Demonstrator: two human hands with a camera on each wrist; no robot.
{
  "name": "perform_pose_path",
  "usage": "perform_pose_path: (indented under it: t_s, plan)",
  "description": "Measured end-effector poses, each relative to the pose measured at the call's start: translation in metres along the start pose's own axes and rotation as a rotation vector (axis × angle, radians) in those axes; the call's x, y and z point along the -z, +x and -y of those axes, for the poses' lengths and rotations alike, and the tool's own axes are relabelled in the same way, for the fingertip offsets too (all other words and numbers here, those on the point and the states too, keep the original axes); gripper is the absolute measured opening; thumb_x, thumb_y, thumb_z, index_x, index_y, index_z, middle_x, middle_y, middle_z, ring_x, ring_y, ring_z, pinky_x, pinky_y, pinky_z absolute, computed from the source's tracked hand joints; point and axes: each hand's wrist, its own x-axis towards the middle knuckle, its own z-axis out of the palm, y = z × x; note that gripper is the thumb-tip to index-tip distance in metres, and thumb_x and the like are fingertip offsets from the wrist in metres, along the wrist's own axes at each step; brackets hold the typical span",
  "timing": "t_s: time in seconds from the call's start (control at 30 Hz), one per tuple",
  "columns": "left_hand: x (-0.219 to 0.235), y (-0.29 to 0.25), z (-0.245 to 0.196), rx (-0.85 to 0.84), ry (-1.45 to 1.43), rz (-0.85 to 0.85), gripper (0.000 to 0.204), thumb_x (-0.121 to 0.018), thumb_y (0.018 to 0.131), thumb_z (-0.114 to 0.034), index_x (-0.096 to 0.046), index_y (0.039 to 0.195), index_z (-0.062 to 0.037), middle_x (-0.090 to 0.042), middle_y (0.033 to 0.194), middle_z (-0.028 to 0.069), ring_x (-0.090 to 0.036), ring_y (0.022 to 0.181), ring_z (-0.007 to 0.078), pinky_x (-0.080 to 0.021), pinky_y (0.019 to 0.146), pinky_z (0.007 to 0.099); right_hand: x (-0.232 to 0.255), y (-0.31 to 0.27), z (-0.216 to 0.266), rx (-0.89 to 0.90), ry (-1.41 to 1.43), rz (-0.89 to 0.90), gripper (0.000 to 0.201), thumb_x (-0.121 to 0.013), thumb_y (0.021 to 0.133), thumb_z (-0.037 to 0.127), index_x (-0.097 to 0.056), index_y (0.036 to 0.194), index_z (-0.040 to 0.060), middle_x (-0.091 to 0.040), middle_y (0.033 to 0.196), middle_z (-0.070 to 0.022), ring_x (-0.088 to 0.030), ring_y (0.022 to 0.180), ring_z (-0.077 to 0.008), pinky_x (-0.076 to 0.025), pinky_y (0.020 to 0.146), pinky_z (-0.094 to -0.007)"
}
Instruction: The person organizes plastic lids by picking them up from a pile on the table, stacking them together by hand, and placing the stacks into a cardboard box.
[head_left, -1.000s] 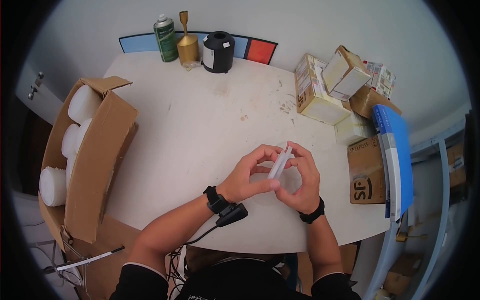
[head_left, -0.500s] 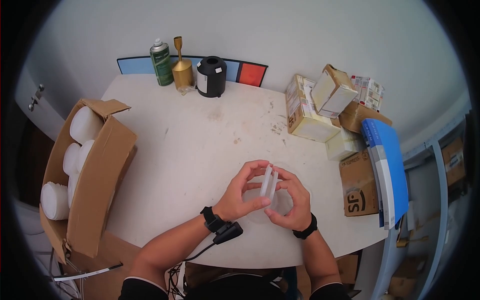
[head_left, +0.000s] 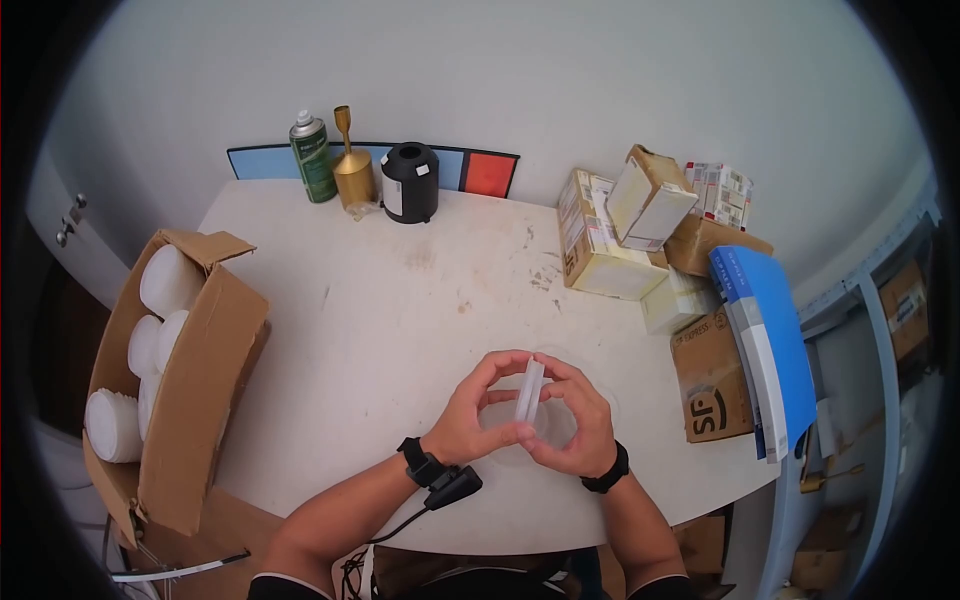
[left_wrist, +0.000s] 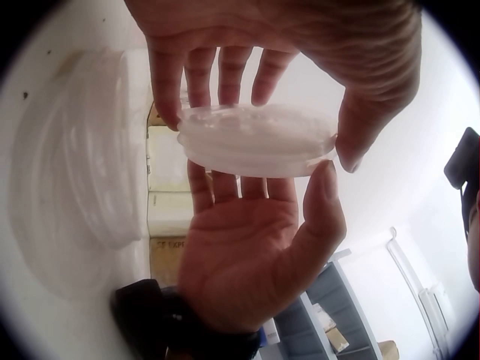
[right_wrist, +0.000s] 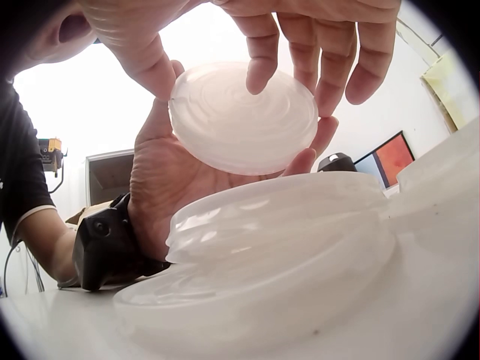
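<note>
Two translucent round lid-like discs (head_left: 530, 392) (left_wrist: 255, 142) stand on edge, face to face, between the hands above the table. My left hand (head_left: 465, 412) (right_wrist: 166, 184) pinches their rims between thumb and fingers from the left. From the right, my right hand (head_left: 585, 428) (left_wrist: 244, 247) touches the rims with thumb and fingertips, its fingers curved around them. In the right wrist view the near disc (right_wrist: 244, 116) shows concentric rings. Larger translucent round pieces (right_wrist: 277, 240) (left_wrist: 101, 150) lie stacked on the table below; the head view shows them only faintly, behind the right hand.
At left a cardboard box (head_left: 205, 400) holds several white round containers (head_left: 112, 425). Along the back stand a green can (head_left: 313, 160), a brass-coloured object (head_left: 354, 178) and a black cylinder (head_left: 409, 185). Boxes (head_left: 610, 240) and a blue folder (head_left: 765, 340) crowd the right side.
The two discs, visibly apart half a second ago, now sit close together and more upright. The head view has tilted up, so the table and hands appear lower.
</note>
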Motion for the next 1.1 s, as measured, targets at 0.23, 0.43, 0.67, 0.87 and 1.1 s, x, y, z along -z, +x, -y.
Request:
perform_pose_path:
  t_s: [0.23, 0.43, 0.67, 0.87, 1.1]
  plan:
    - [0.001, -0.002, 0.008, 0.014, -0.018, 0.039, 0.087, -0.088, 0.080, -0.034, -0.040, 0.148, -0.0105, -0.046, 0.147, 0.0090, -0.046, 0.138, 0.0238, -0.044, 0.109, 0.0415, 0.000, 0.000, 0.002, 0.022, 0.031, 0.017, 0.041, -0.085, 0.073, 0.018, -0.065, 0.103, 0.0005, -0.059, 0.137, -0.0248, -0.068, 0.114, -0.0374, -0.056, 0.093, -0.0404]
    - [-0.002, -0.002, 0.005, 0.028, -0.026, 0.038, 0.084, -0.086, 0.079, -0.023, -0.038, 0.146, -0.0065, -0.048, 0.145, 0.0126, -0.051, 0.134, 0.0254, -0.049, 0.105, 0.0405, 0.002, 0.001, 0.004, 0.048, -0.005, 0.043, 0.045, -0.086, 0.073, 0.018, -0.065, 0.108, -0.0003, -0.060, 0.137, -0.0234, -0.068, 0.112, -0.0352, -0.055, 0.094, -0.0398]
    - [0.007, 0.005, 0.003, 0.047, -0.114, -0.285, 0.077, -0.072, 0.085, -0.044, -0.041, 0.144, -0.0070, -0.054, 0.138, 0.0134, -0.061, 0.121, 0.0263, -0.052, 0.099, 0.0383, 0.042, -0.007, -0.024, -0.087, -0.189, -0.228, 0.037, -0.080, 0.081, 0.014, -0.065, 0.111, -0.0003, -0.064, 0.128, -0.0224, -0.068, 0.107, -0.0345, -0.054, 0.093, -0.0390]
    - [0.014, 0.011, 0.003, 0.152, -0.210, -0.403, 0.079, -0.055, 0.086, -0.064, -0.045, 0.142, -0.0094, -0.058, 0.133, 0.0138, -0.064, 0.115, 0.0287, -0.051, 0.094, 0.0390, 0.067, -0.014, -0.047, -0.213, -0.365, -0.133, 0.038, -0.079, 0.083, 0.016, -0.065, 0.113, -0.0006, -0.069, 0.113, -0.0187, -0.067, 0.103, -0.0342, -0.054, 0.089, -0.0376]
    - [0.014, 0.012, 0.003, 0.140, -0.242, -0.391, 0.074, -0.045, 0.092, -0.065, -0.047, 0.142, -0.0094, -0.059, 0.131, 0.0138, -0.066, 0.112, 0.0290, -0.050, 0.095, 0.0396, 0.060, -0.015, -0.044, -0.191, -0.470, 0.054, 0.063, -0.084, 0.079, 0.033, -0.060, 0.127, -0.0004, -0.064, 0.124, -0.0187, -0.062, 0.112, -0.0361, -0.052, 0.094, -0.0417]
